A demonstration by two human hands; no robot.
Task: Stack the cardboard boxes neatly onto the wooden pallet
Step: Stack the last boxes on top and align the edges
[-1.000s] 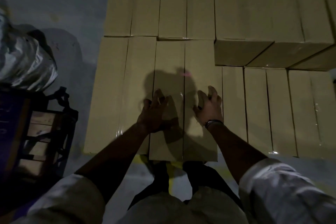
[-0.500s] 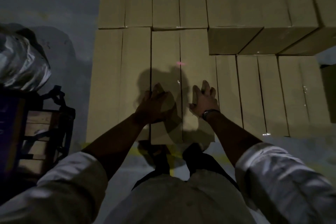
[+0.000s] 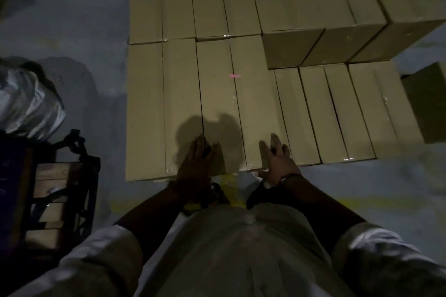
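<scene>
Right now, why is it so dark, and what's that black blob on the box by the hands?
Head view: the light is dim, so the corners go murky. The blob is the hands' shadow on the tan cardboard box, just beyond the left hand and right hand. A small pink light spot glows further up.

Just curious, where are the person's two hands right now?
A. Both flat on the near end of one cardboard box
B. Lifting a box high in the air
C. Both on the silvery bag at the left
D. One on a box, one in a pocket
A: the left hand and right hand both lie open, fingers spread, on the near end of the cardboard box in the front row.
</scene>
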